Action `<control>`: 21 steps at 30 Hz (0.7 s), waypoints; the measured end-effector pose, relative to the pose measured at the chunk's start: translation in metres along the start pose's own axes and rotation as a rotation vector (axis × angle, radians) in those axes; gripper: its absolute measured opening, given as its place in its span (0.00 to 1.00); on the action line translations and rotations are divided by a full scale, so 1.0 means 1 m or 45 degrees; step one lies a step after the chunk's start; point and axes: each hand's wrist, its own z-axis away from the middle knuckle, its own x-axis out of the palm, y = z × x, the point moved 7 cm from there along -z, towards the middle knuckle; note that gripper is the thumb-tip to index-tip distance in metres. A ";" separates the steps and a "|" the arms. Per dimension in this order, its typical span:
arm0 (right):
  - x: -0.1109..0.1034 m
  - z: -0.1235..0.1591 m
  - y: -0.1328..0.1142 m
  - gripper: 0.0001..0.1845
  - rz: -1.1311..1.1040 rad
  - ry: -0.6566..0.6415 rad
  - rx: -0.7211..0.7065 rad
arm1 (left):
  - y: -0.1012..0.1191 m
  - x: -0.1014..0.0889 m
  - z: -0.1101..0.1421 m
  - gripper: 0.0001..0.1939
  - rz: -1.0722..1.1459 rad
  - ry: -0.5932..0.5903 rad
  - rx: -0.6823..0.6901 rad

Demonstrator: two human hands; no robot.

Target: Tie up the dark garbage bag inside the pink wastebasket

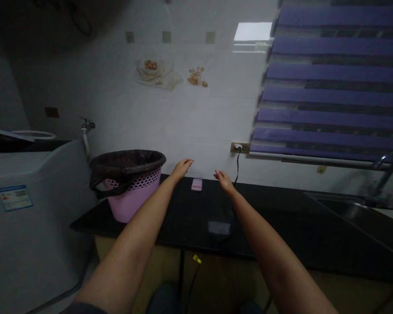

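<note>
Both my arms reach forward over the black countertop [268,218]. My left hand [182,168], to the right of the pink bin, is closed with its fingertips pinched together. Across a gap from it, my right hand [224,179] is closed too, its fingers curled and thumb pressed in. Whatever either hand may hold is too small or faint to make out. Between and just below the hands, a small flat pack with a pink and white face [197,184] lies near the wall. Neither hand touches it.
A pink bin [134,203] lined with a dark bag stands at the counter's left. Beyond it is a grey washing machine [52,187]. A plugged-in black cord [237,168] hangs from the socket. At the right are a sink [340,205] and purple-striped blind [330,74].
</note>
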 end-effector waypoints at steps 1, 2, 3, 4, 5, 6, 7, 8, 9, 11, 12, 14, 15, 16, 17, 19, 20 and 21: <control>0.001 -0.001 -0.003 0.18 0.002 0.000 -0.013 | 0.003 -0.002 0.000 0.16 -0.002 0.010 0.008; 0.002 -0.001 -0.005 0.18 0.004 0.004 -0.025 | 0.006 -0.005 0.000 0.16 -0.004 0.020 0.013; 0.002 -0.002 -0.007 0.19 0.007 0.007 -0.037 | 0.009 -0.007 0.001 0.16 -0.005 0.030 0.018; 0.002 -0.003 -0.009 0.20 0.009 0.013 -0.049 | 0.012 -0.010 0.001 0.15 -0.007 0.038 0.023; 0.002 -0.003 -0.010 0.20 0.011 0.019 -0.058 | 0.015 -0.012 0.002 0.15 -0.009 0.045 0.026; 0.002 -0.004 -0.012 0.21 0.013 0.026 -0.066 | 0.018 -0.014 0.003 0.15 -0.011 0.050 0.032; 0.002 -0.005 -0.014 0.22 0.015 0.032 -0.073 | 0.021 -0.016 0.003 0.15 -0.013 0.055 0.036; 0.002 -0.005 -0.015 0.22 0.016 0.037 -0.081 | 0.023 -0.018 0.004 0.15 -0.015 0.060 0.039; 0.002 -0.005 -0.017 0.23 0.016 0.040 -0.090 | 0.026 -0.020 0.004 0.16 -0.017 0.067 0.042; 0.001 -0.005 -0.021 0.24 0.015 0.048 -0.112 | 0.031 -0.024 0.005 0.16 -0.021 0.073 0.056; 0.001 -0.005 -0.023 0.24 0.015 0.052 -0.121 | 0.033 -0.027 0.005 0.16 -0.028 0.078 0.072; 0.001 -0.003 -0.027 0.24 0.014 0.062 -0.134 | 0.037 -0.031 0.005 0.16 -0.034 0.091 0.096; 0.001 -0.003 -0.029 0.24 0.014 0.065 -0.137 | 0.038 -0.034 0.005 0.16 -0.036 0.101 0.105; 0.001 -0.002 -0.030 0.24 0.012 0.065 -0.138 | 0.039 -0.036 0.004 0.16 -0.036 0.111 0.111; 0.001 -0.002 -0.031 0.25 0.009 0.062 -0.139 | 0.040 -0.039 0.003 0.16 -0.034 0.122 0.118; 0.003 -0.002 -0.034 0.25 0.000 0.050 -0.138 | 0.040 -0.043 0.001 0.16 -0.021 0.134 0.126; 0.005 -0.002 -0.035 0.25 -0.006 0.041 -0.137 | 0.040 -0.045 0.000 0.16 -0.008 0.134 0.129; 0.007 -0.002 -0.036 0.25 -0.012 0.032 -0.135 | 0.040 -0.047 -0.002 0.17 0.009 0.134 0.131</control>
